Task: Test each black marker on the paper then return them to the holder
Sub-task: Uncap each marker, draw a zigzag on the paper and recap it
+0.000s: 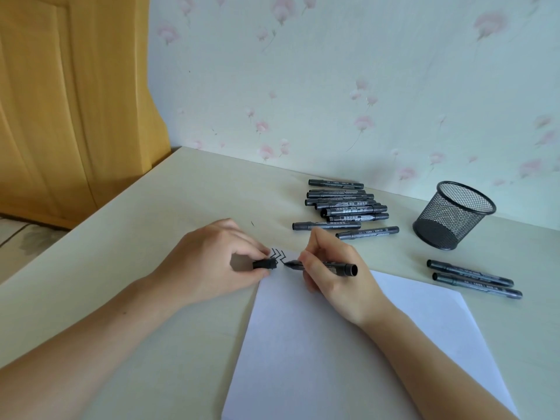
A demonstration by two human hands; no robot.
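Left hand (209,262) is pinching the cap (264,264) at the top-left corner of the paper (333,344). Right hand (330,274) is wrapped round an uncapped marker (325,266), tip right on the sheet next to some zigzags (278,254), so looks like mid-test to me. Next up is probably lining cap and tip up and snapping it shut. Pile (345,206) at the back looks untested I guess, the mesh holder (451,215) seems empty, and a pair (474,278) lies just right of the paper.
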